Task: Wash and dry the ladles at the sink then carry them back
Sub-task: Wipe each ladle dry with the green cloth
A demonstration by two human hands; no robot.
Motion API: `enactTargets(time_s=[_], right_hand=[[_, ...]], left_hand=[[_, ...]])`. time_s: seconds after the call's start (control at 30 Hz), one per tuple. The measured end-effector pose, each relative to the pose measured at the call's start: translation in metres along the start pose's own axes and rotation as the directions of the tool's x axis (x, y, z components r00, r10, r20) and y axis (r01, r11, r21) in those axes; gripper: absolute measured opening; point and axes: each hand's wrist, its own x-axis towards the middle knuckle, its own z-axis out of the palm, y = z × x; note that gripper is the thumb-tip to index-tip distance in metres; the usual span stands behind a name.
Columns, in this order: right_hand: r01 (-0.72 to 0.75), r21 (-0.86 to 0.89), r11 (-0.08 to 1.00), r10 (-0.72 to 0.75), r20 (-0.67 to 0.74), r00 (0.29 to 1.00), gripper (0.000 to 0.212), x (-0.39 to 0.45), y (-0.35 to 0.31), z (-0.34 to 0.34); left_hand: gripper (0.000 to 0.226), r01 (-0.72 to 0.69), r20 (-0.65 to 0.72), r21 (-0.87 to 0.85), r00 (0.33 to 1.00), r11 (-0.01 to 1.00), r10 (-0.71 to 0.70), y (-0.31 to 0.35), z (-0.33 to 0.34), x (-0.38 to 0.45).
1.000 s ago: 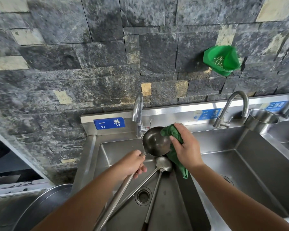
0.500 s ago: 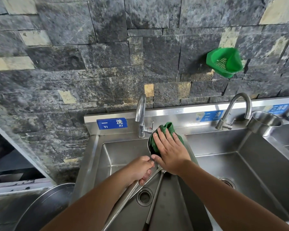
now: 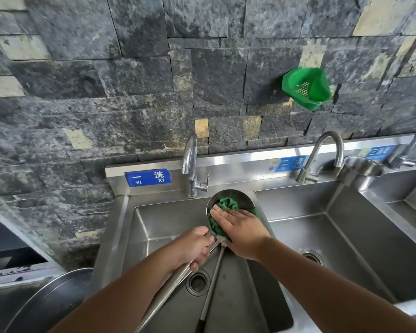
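Over steel sink (image 3: 154,227), green cloth (image 3: 222,212) fills round ladle (image 3: 235,197).

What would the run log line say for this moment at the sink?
step: wiping ladle bowl | left hand: grip on ladle handle | right hand: pressing green cloth into large ladle | second ladle: lying in left basin

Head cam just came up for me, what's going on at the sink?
A person is wiping a large ladle over the left basin. The left hand grips its handle while the right hand presses a green cloth into the bowl. Another ladle's handle lies in the basin. No water runs from the faucet.
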Motion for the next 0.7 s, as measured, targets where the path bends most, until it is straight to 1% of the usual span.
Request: enactTargets(time_s=[0.17,0.23,0.3,0.37,0.47,0.5,0.57,0.63,0.7], right_hand=[[0.043,0.061,0.997,-0.040,-0.053,0.998,0.085,-0.011,0.003,0.010],[0.078,0.075,0.994,-0.073,-0.070,0.995,0.077,-0.017,0.006,0.016],[0.083,0.083,0.993,-0.079,-0.056,0.995,0.065,-0.023,0.007,0.020],[0.101,0.090,0.991,-0.103,0.020,0.994,0.057,-0.025,0.009,0.025],[0.108,0.059,0.992,-0.119,0.225,0.967,0.053,-0.040,0.018,0.036],[0.100,0.054,0.993,-0.111,0.269,0.957,0.054,-0.048,0.024,0.041],[0.029,0.072,0.997,-0.048,0.276,0.960,0.055,-0.065,0.038,0.055],[-0.088,0.073,0.994,0.066,0.257,0.964,0.058,-0.076,0.053,0.067],[-0.203,0.052,0.978,0.182,0.271,0.945,0.064,-0.080,0.067,0.072]], left_hand=[[0.014,-0.015,-0.019,0.029,1.000,0.999,0.016,-0.003,0.002,0.001],[0.014,-0.031,-0.023,0.035,0.999,0.999,0.032,-0.004,0.000,0.003],[0.017,-0.047,-0.034,0.057,0.998,0.997,0.049,-0.004,-0.001,0.003],[0.017,-0.061,-0.047,0.089,0.997,0.994,0.065,-0.006,-0.003,0.004],[0.016,-0.108,-0.069,0.086,0.991,0.990,0.114,-0.008,-0.009,0.005],[0.016,-0.129,-0.079,0.067,0.988,0.989,0.134,-0.008,-0.012,0.005],[0.015,-0.167,-0.094,0.031,0.981,0.985,0.169,-0.006,-0.017,0.006],[0.013,-0.194,-0.109,0.024,0.975,0.981,0.195,-0.006,-0.018,0.009],[0.012,-0.202,-0.124,0.039,0.971,0.979,0.206,-0.010,-0.013,0.015]])
